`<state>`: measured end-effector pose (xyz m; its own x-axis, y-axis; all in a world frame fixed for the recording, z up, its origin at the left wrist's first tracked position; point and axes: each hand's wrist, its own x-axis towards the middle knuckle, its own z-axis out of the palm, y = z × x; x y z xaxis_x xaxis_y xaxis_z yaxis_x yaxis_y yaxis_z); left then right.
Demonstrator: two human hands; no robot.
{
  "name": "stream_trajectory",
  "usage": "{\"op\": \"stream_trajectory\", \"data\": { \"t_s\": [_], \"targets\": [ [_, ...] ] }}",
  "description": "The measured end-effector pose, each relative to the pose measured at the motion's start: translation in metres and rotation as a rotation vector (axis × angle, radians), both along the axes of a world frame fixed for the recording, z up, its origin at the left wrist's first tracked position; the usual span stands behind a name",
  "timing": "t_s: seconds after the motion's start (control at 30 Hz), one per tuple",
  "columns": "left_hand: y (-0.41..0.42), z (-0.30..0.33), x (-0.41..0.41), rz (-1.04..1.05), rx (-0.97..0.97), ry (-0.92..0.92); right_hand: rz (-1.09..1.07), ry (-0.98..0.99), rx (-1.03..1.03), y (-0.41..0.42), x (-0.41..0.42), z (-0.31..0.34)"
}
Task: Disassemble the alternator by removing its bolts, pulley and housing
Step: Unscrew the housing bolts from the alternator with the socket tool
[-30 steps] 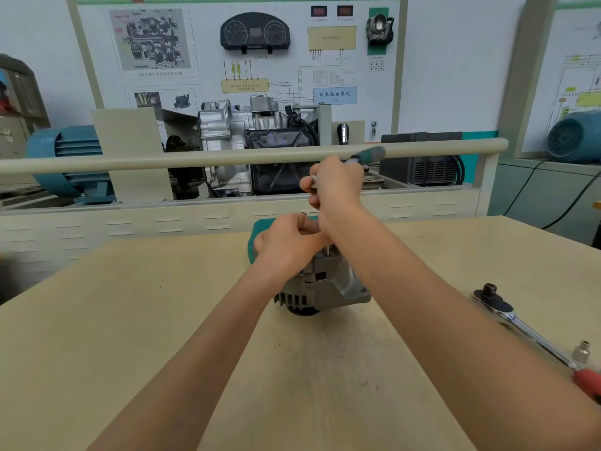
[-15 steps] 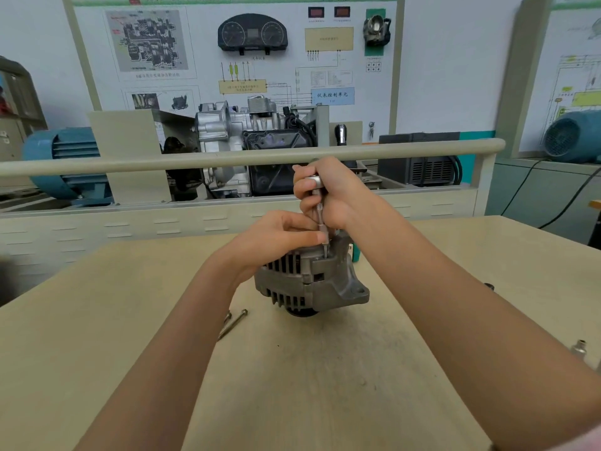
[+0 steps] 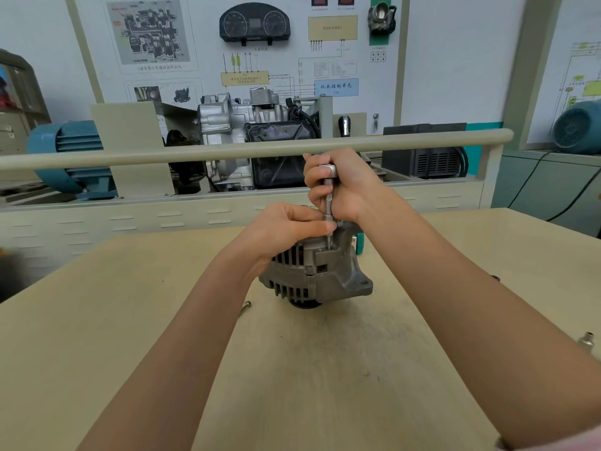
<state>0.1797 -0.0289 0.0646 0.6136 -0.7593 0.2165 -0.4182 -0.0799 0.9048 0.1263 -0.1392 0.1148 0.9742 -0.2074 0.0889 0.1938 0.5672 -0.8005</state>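
Head view: a gray cast-metal alternator [image 3: 317, 275] stands at the middle of a pale wooden desk [image 3: 97, 336], its shaft axis upright, the dark pulley end down against the desk and the finned housing facing the camera. A mounting ear with a round hole juts out low on the right side of the housing.

The right hand [image 3: 341, 187] is clenched around a slim metal driver tool [image 3: 327, 203], fingers wrapped about its knurled shaft and the square silver head showing just above the forefinger. The tool stands nearly vertical, its long axis running straight down, and its thin tip meets the top of the housing at the right-hand edge.

The left hand [image 3: 286, 227] rests on the top of the alternator with its fingers curled, the fingertips pinched together against the lower shaft of the tool just above the housing; whether they grip the tool or a bolt there cannot be told.

A loose long bolt [image 3: 244, 308] lies on the desk just left of the alternator, partly hidden by the left forearm. A small silver socket piece [image 3: 587, 339] sits near the desk's right edge. A teal object [image 3: 360, 244] peeks out behind the alternator. Beyond a beige rail [image 3: 195, 154], a cutaway gearbox display [image 3: 247, 131] and a blue electric motor [image 3: 68, 154] stand before a wall of wiring diagrams.
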Motion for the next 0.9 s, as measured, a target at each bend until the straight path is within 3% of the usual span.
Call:
{"op": "stream_trajectory", "data": {
  "t_s": [0.27,0.53,0.67,0.9],
  "targets": [
    [-0.003,-0.004,-0.004,0.051,-0.048,0.036,-0.168,0.017,0.013,0.008,0.001,0.001],
    [-0.013,-0.010,-0.011,0.197,-0.045,-0.004,-0.700,-0.006,-0.097,0.025,0.012,-0.005],
    [-0.009,-0.008,-0.010,0.137,-0.012,0.023,-0.564,0.044,-0.073,0.022,0.009,-0.001],
    [-0.003,-0.006,-0.009,0.047,0.002,0.040,-0.290,0.146,-0.205,0.010,0.002,0.006]
  ]
}}
